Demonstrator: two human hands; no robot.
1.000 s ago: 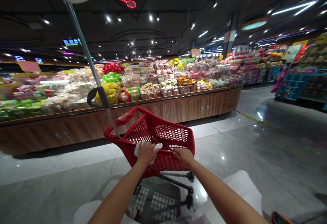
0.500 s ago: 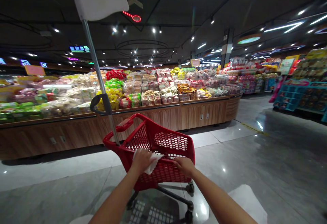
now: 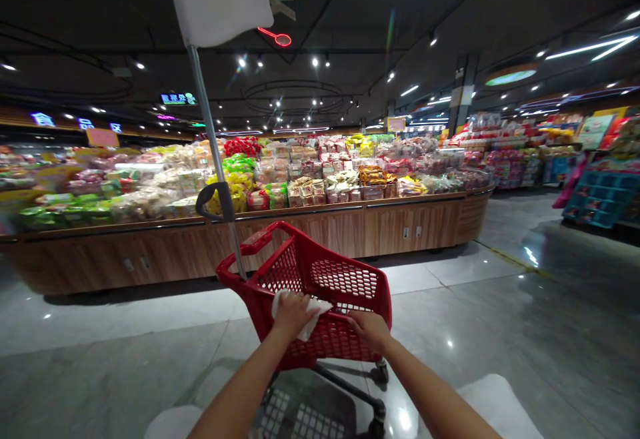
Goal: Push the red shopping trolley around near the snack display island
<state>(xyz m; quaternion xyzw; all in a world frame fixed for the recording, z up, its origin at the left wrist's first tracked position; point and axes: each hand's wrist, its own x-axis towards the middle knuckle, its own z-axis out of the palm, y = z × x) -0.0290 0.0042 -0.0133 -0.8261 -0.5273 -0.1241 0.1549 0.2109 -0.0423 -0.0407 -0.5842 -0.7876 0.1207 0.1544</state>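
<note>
A red plastic shopping cart (image 3: 345, 279) with a perforated basket stands side-on before me. My left hand (image 3: 293, 312) is closed around a white cloth or wipe (image 3: 316, 311), pressing it against the near top rim of the basket. Part of the white piece hangs over the basket's side. Farther right on that same rim, my right hand (image 3: 369, 329) grips the edge with its fingers over the top. At the cart's handle end rises a grey pole (image 3: 206, 105) with a black hand loop (image 3: 214, 202) and a white flag (image 3: 225, 2).
Behind the cart runs a long wood-panelled display counter (image 3: 325, 232) heaped with packaged foods (image 3: 305, 189). A blue display rack (image 3: 597, 189) stands at the right. Grey tiled floor (image 3: 500, 319) lies around the cart, whose wheels (image 3: 380, 372) show below.
The whole view has shifted, so the cart, counter and hands appear a little farther right. Both hands keep their places on the rim, the left still on the white cloth or wipe.
</note>
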